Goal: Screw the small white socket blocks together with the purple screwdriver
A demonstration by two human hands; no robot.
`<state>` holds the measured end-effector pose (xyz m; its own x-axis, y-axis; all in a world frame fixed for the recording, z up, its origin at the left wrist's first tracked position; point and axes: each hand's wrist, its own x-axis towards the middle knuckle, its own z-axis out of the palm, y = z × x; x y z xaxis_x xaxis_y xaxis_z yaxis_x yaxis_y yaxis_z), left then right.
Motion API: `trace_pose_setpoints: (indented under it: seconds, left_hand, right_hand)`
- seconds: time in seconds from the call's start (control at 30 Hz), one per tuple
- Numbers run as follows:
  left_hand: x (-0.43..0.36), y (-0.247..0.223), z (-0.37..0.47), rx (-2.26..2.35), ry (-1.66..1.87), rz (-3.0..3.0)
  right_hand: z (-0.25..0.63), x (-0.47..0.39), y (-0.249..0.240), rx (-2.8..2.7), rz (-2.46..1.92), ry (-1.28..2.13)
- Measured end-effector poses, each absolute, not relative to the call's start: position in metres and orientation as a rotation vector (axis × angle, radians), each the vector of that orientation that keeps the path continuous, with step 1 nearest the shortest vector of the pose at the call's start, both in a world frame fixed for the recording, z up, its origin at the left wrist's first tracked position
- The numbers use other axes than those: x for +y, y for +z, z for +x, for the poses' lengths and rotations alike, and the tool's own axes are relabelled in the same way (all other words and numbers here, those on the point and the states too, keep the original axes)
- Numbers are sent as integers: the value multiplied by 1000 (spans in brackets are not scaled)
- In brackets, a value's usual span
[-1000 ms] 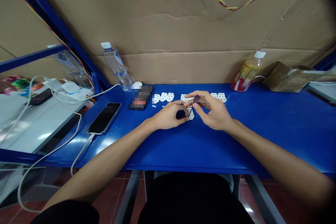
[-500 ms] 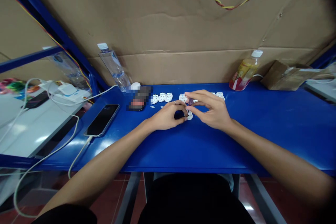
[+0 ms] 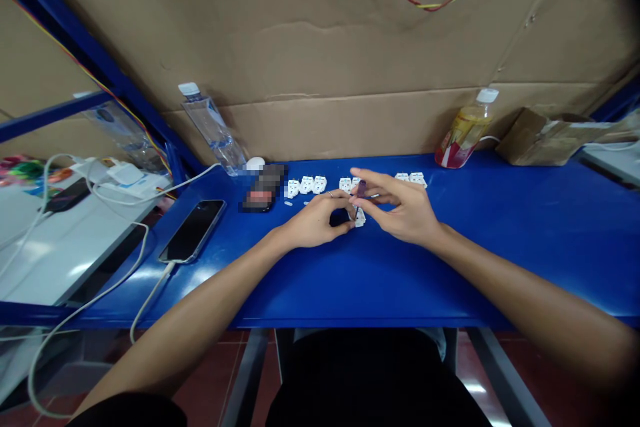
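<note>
Screwdriver [image 3: 362,189] more upright vs earlier, in R hand [image 3: 411,212] grip; wht pc [image 3: 361,217] in L hand [image 3: 316,221] grip

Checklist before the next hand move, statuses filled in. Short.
1. White piece steadied by left hand: ok, thumb and forefinger are at it.
2. Purple-handled tool gripped by right hand: ok, handle in the fingers, shaft pointing down at the piece.
3. Tool tip seated: cannot tell, too small and partly hidden.
4. Back-row pieces all in sight: not ok, the right hand's fingers cover part of the row.
5. White cable clear of the left forearm: cannot tell, they meet in view.
6. Drink bottle capped: ok.
</note>
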<state>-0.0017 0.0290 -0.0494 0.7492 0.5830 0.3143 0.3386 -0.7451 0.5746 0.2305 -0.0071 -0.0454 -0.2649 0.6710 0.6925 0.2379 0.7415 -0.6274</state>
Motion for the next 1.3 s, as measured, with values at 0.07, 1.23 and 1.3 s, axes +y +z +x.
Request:
trace_pose_setpoints:
  seconds: [0.07,1.23,1.3]
  left_hand:
    - [29,-49,-2,697,671,2454]
    - [32,-54,-2,692,697,2471]
    - [32,-54,-2,681,693,2465]
  right_hand:
    - [231,-6,-46,-1854,-713,550]
    - [232,-2,-50,-1893,-702,634]
    - [231,-4,-47,-1901,-697,645]
